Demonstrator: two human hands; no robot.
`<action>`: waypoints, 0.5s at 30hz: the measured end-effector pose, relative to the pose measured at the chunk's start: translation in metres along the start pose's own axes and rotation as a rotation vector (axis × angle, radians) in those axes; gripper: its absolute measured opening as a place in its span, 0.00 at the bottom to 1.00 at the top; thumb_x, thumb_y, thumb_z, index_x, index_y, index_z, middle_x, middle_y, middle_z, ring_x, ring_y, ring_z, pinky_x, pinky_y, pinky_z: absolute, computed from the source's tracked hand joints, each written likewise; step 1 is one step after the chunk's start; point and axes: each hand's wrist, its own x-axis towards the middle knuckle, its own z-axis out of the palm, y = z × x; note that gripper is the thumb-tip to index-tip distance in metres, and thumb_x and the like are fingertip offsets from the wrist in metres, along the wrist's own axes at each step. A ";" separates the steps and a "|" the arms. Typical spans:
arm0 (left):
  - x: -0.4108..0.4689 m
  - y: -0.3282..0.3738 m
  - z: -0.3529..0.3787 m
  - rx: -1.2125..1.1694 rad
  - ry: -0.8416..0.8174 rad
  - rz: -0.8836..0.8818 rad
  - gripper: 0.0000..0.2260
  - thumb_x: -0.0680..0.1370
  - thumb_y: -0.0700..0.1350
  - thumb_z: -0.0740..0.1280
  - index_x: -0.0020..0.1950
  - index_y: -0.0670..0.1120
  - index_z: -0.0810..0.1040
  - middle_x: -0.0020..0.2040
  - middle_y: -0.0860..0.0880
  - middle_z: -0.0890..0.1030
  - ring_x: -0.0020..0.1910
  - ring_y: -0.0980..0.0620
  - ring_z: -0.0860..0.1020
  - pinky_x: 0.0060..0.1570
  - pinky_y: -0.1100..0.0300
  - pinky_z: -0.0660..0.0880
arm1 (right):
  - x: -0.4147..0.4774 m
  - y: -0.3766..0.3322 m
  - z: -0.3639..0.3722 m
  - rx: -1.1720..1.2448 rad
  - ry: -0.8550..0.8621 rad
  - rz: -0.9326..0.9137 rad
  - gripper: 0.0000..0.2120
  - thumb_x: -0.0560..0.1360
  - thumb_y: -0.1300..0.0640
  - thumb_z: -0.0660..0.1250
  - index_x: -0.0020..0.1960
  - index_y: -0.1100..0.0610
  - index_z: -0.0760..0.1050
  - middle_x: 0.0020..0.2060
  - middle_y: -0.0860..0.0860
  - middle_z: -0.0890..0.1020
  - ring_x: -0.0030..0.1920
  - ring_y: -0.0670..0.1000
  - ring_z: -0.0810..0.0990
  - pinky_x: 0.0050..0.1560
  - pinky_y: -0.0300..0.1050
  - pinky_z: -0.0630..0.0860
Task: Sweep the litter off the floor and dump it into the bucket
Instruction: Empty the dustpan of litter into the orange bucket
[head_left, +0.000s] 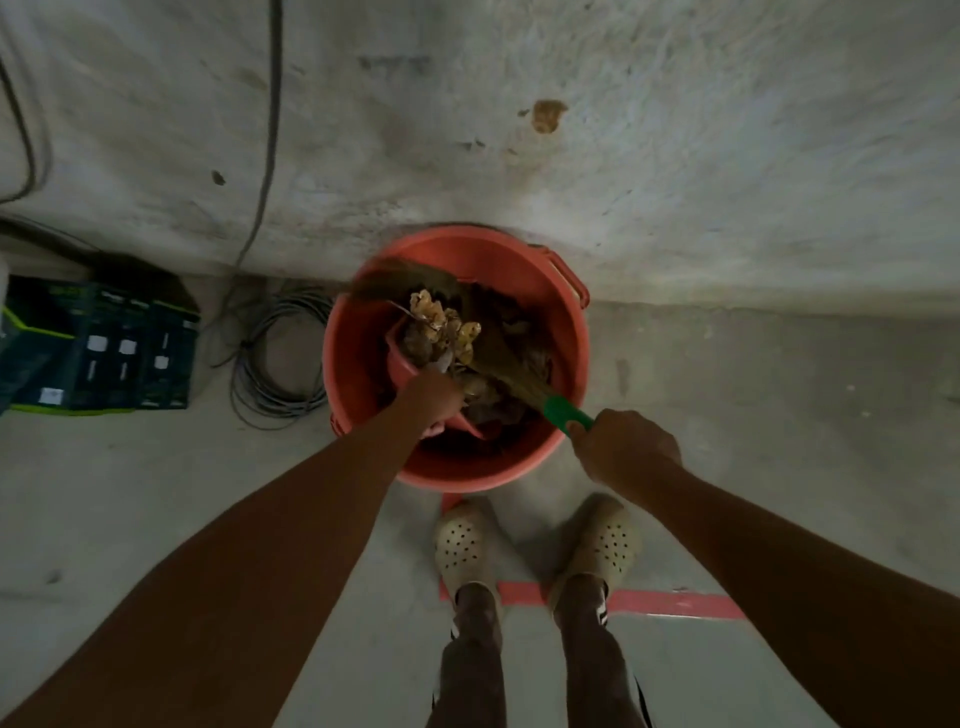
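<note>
Far left of both hands, well apart from the work: dark boxes (98, 345) on the floor against the wall, then a grey cable coil (280, 358) just left of the bucket.

Left hand (434, 397) is over the bucket's near-left part, closed around what looks like the handle of a pink dustpan (402, 356); fingers mostly hidden, so the grip is judged from the curled fist. Dustpan sits inside the rim, tipped with its mouth pointing away from the person and down into the bucket. Litter (441, 319), crumpled pale scraps and brownish leaves, lies just ahead of the left hand, on and past the pan lip, already within the bucket walls.

Red-orange bucket (566, 374) stands directly ahead of both hands, against the wall base, feet just behind it.

Broom (498, 358) crosses the bucket mouth diagonally: long axis runs from the green handle at near-right up to the blurred bristle tips at far-left, over the rim. Bristles lie across the litter and pan.

Right hand (626, 449) is outside the rim at near-right, closed tight on the green handle end.

Key relation: litter is ahead of and between the hands, nearer the left. Likely next call: right hand drags bristles along that diagonal to clear the pan while the left keeps it tilted. Risk: scraps flicked over the far-left rim.
</note>
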 end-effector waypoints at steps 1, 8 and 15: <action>-0.001 0.003 0.004 -0.020 -0.014 -0.046 0.12 0.85 0.41 0.58 0.69 0.46 0.70 0.39 0.46 0.70 0.33 0.52 0.68 0.27 0.62 0.66 | 0.003 -0.002 -0.001 -0.002 0.006 0.000 0.25 0.84 0.38 0.52 0.40 0.54 0.72 0.33 0.49 0.77 0.28 0.47 0.74 0.31 0.40 0.71; -0.039 0.009 -0.020 -0.054 0.033 -0.030 0.09 0.84 0.47 0.59 0.63 0.49 0.73 0.38 0.46 0.74 0.28 0.53 0.67 0.18 0.67 0.63 | -0.037 0.022 -0.028 -0.029 0.087 0.022 0.23 0.84 0.39 0.53 0.39 0.53 0.69 0.32 0.48 0.77 0.29 0.46 0.74 0.29 0.39 0.67; -0.127 0.007 -0.042 -0.008 0.038 0.014 0.12 0.82 0.50 0.65 0.46 0.44 0.68 0.32 0.47 0.68 0.26 0.52 0.68 0.40 0.60 0.78 | -0.115 0.045 -0.054 0.045 0.108 0.079 0.23 0.83 0.37 0.54 0.46 0.53 0.75 0.33 0.47 0.78 0.29 0.45 0.75 0.29 0.39 0.68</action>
